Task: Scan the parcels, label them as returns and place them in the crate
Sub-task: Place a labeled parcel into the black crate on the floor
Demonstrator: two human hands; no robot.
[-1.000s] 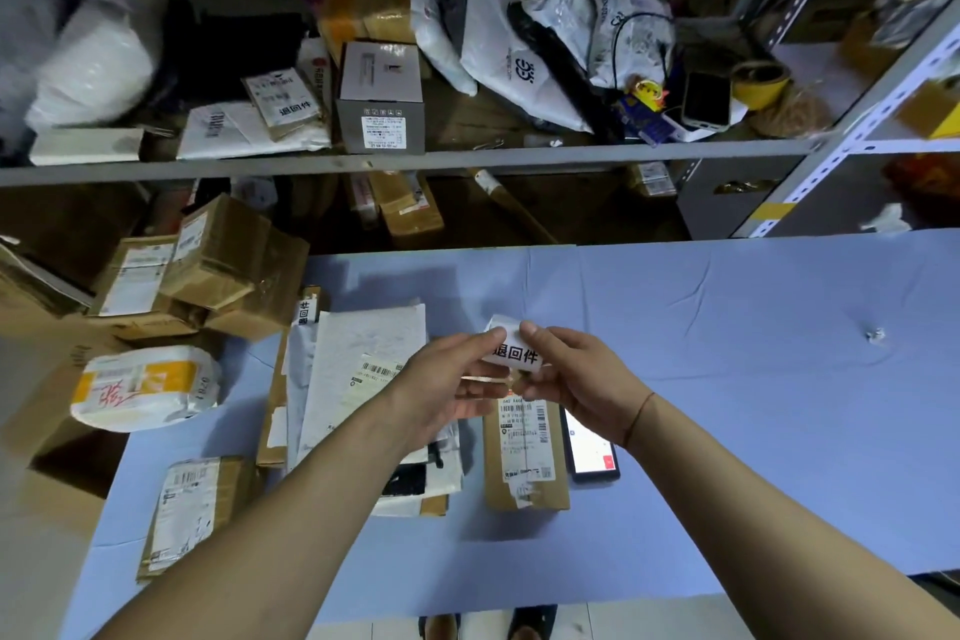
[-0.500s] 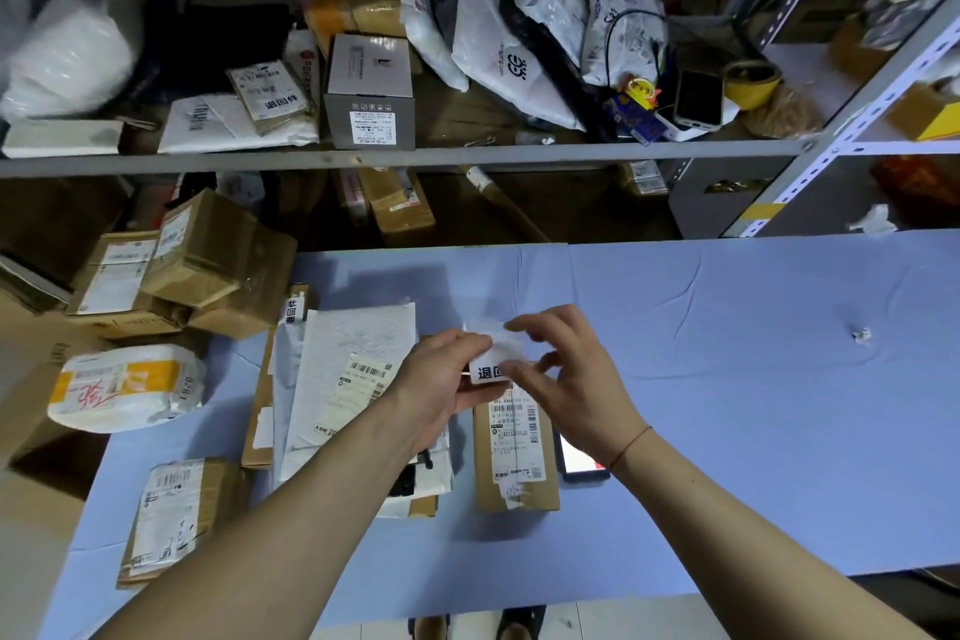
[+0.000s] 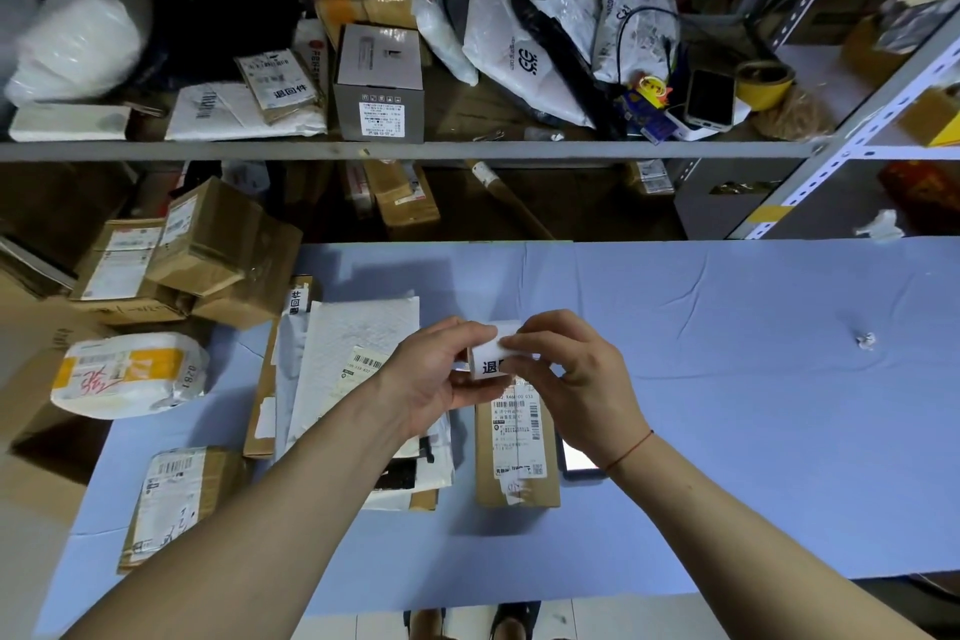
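Both hands hold a small white return label [image 3: 488, 365] with black characters above the blue table [image 3: 727, 405]. My left hand [image 3: 436, 374] grips its left side. My right hand [image 3: 566, 379] pinches its upper right part and covers some of the print. Right below them a small brown parcel [image 3: 517, 452] lies flat with its shipping label up. Beside it on the left is a stack of flat parcels and white mailers [image 3: 343, 369]. A phone [image 3: 579, 460] with a lit screen lies at the parcel's right edge, partly under my right wrist.
A brown parcel [image 3: 176, 499] lies at the table's front left corner and a white and yellow bag [image 3: 130, 374] on cartons further left. Cardboard boxes [image 3: 197, 255] pile at the far left. A grey shelf [image 3: 415, 150] behind holds boxes and bags. A paper scrap [image 3: 865, 340] lies right.
My right fingers have shifted along the label, from its right end to its top, now hiding part of the print. The hands stay above the small brown parcel.
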